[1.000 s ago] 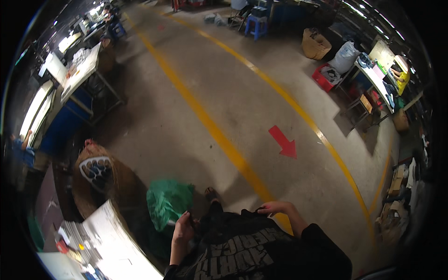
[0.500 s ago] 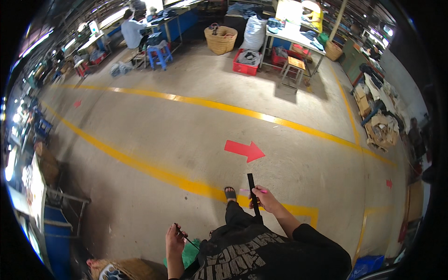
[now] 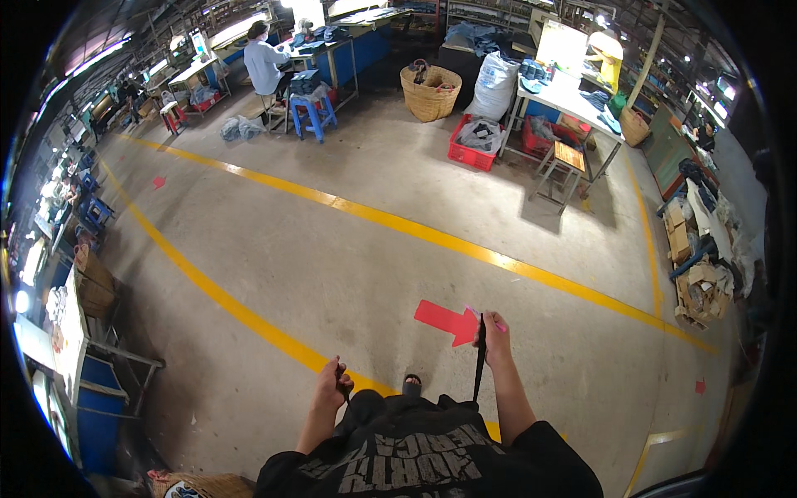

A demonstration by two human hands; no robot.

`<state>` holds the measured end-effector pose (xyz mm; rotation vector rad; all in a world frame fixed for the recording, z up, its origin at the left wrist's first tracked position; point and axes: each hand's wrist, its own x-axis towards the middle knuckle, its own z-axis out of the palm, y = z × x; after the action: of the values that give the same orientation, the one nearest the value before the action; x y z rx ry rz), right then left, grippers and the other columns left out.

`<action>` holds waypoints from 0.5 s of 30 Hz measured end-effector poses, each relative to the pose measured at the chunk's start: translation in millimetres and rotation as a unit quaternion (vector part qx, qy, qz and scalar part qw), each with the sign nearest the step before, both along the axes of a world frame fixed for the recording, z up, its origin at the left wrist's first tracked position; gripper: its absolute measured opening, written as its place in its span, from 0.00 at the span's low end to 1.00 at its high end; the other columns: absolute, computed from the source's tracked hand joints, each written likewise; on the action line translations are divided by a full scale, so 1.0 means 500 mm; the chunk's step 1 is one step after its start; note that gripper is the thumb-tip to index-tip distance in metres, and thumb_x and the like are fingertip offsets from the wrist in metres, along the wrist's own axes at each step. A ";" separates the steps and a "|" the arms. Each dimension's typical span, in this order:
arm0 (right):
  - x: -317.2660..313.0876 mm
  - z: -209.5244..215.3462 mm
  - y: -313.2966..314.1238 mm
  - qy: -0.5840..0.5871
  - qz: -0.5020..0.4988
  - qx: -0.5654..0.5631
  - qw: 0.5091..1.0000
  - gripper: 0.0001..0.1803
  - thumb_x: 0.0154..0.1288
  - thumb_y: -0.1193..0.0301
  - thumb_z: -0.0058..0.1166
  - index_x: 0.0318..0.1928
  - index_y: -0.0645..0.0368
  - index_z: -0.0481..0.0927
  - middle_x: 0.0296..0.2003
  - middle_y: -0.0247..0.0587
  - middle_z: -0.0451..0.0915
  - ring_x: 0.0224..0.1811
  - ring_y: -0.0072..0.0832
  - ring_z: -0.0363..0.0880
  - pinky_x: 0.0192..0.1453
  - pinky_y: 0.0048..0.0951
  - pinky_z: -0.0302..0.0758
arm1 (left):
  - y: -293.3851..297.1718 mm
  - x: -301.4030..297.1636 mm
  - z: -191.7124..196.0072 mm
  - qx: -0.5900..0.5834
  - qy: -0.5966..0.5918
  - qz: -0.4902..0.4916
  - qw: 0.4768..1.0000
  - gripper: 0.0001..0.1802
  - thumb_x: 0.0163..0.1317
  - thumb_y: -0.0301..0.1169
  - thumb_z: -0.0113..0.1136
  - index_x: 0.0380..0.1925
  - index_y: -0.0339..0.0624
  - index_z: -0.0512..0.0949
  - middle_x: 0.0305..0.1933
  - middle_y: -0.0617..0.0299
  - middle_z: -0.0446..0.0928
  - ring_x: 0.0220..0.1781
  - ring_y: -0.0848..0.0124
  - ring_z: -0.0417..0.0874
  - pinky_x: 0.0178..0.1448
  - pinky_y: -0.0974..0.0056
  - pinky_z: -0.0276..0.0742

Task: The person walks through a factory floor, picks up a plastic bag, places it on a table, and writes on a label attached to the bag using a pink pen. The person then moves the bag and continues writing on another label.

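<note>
My right hand (image 3: 497, 340) is closed on a flat black strap (image 3: 479, 375), which runs down from it toward my waist. A thin pink stick-like thing (image 3: 474, 314) is pinched in the same hand; its kind is too small to tell. My left hand (image 3: 330, 384) is closed around a narrow black strap (image 3: 343, 385), its lower end lost against my dark clothes. Both hands are held apart in front of my body, above the floor. Below and between them shows my sandalled foot (image 3: 412, 385).
A red arrow (image 3: 444, 320) and yellow lines (image 3: 398, 224) mark the concrete floor. Ahead stand a wicker basket (image 3: 430, 95), a red crate (image 3: 473, 156), a stool (image 3: 569, 158) and a lit worktable (image 3: 573, 98). Cartons (image 3: 701, 286) lie right, a blue-sided table (image 3: 100, 407) left. Another person (image 3: 264, 66) sits far left.
Both hands have moved up and forward with the black straps still in them. My view has tilted up and turned left, and the green bag by my left arm is out of sight.
</note>
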<state>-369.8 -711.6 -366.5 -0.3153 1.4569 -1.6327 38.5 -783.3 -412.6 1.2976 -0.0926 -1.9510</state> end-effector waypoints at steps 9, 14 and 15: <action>-0.050 -0.321 -0.098 -0.101 0.077 0.225 0.966 0.16 0.79 0.57 0.52 0.42 0.57 0.79 0.30 0.38 0.80 0.20 0.28 0.79 0.26 0.38 0.82 | -0.215 -0.042 -0.164 -0.053 -0.288 -0.174 0.940 0.12 0.75 0.37 0.58 0.50 0.42 0.77 0.20 0.67 0.64 0.14 0.74 0.67 0.18 0.64 0.64; -0.087 -0.484 -0.251 0.101 0.166 0.364 0.911 0.18 0.75 0.57 0.52 0.46 0.61 0.84 0.35 0.51 0.86 0.34 0.45 0.87 0.39 0.48 0.84 | -0.370 -0.046 -0.250 -0.031 -0.292 -0.118 0.949 0.11 0.72 0.36 0.57 0.45 0.41 0.78 0.24 0.65 0.62 0.16 0.71 0.66 0.19 0.63 0.62; -0.098 -0.497 -0.291 0.195 0.204 0.383 0.880 0.19 0.74 0.58 0.52 0.47 0.62 0.84 0.38 0.55 0.87 0.39 0.49 0.87 0.43 0.50 0.84 | -0.418 -0.055 -0.258 -0.132 -0.367 -0.160 0.907 0.12 0.72 0.36 0.57 0.45 0.40 0.79 0.24 0.64 0.64 0.17 0.71 0.67 0.20 0.62 0.64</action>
<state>-418.9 -856.9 -615.1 -0.4642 2.0455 -0.5876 10.9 -992.2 -541.4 1.8393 -0.9587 -1.5150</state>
